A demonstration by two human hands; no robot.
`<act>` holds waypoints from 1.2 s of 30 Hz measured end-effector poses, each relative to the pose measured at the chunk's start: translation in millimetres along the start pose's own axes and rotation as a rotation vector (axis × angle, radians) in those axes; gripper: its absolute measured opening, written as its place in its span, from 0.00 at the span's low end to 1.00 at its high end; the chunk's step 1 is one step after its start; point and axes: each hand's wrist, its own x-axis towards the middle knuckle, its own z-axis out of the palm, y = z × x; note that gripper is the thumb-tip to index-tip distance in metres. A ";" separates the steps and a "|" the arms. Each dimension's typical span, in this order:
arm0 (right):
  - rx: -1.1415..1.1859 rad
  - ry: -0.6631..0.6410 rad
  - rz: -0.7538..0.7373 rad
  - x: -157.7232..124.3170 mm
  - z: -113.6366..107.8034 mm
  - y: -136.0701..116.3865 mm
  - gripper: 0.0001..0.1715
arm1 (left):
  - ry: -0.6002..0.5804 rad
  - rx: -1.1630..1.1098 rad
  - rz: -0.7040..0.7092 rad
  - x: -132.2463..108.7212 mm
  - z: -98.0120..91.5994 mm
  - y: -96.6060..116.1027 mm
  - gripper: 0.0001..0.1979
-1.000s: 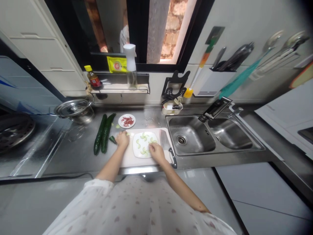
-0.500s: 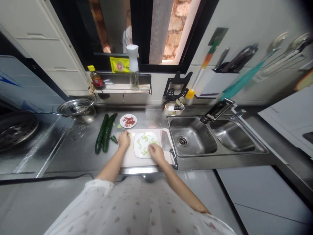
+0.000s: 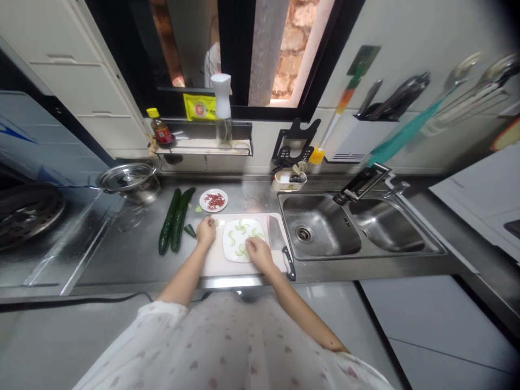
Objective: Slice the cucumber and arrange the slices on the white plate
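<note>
A white plate [image 3: 233, 250] with several pale cucumber slices [image 3: 240, 228] lies on a white cutting board [image 3: 215, 262] at the counter's front edge. My left hand [image 3: 206, 231] rests curled on the board at the plate's left rim, near loose slices. My right hand [image 3: 258, 252] sits at the plate's lower right corner, fingers bent down onto a slice there. A cleaver [image 3: 279, 245] with a black handle lies on the board just right of my right hand.
Two whole cucumbers [image 3: 174, 219] and a cut end lie left of the board. A small dish of red bits [image 3: 213, 200] stands behind it. A double sink [image 3: 357, 230] is to the right, a lidded pot [image 3: 129, 181] and stove to the left. Utensils hang on the wall.
Both hands have stayed at the plate with only slight shifts. The view has drifted a little.
</note>
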 end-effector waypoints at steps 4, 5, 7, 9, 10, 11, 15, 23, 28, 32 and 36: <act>-0.008 -0.010 -0.001 1.7 1.5 -0.8 0.15 | 0.011 -0.150 -0.052 -4.8 -2.6 4.8 0.10; -0.008 -0.010 -0.003 2.3 1.7 -1.3 0.15 | 0.015 -0.192 -0.060 -6.2 -3.5 6.7 0.10; 0.001 -0.010 -0.004 3.9 1.3 -3.1 0.15 | 0.013 -0.288 -0.066 -9.0 -5.8 11.3 0.11; 0.020 -0.004 -0.004 5.9 -0.5 -6.2 0.15 | -0.005 -0.401 -0.056 -11.5 -8.8 16.4 0.12; 0.030 0.002 -0.005 7.1 -1.9 -8.1 0.15 | -0.020 -0.462 -0.047 -12.8 -10.7 19.1 0.12; 0.039 0.008 -0.007 8.5 -3.6 -10.1 0.15 | -0.035 -0.522 -0.037 -14.0 -12.9 21.8 0.12; 0.077 0.047 -0.032 16.1 -12.5 -18.6 0.15 | -0.094 -0.688 0.025 -19.2 -24.4 31.3 0.11; 0.184 0.147 -0.124 40.3 -34.5 -35.8 0.14 | -0.178 -0.735 0.092 -33.5 -48.9 49.6 0.16; 0.256 0.205 -0.145 54.7 -48.6 -49.1 0.14 | -0.214 -0.814 0.114 -44.2 -63.7 64.0 0.17; 0.307 0.190 -0.160 65.0 -58.3 -58.8 0.13 | -0.257 -0.880 0.123 -52.6 -73.1 72.2 0.19; 0.349 0.055 -0.180 71.8 -64.3 -65.9 0.13 | -0.325 -0.950 0.151 -60.7 -78.5 77.5 0.22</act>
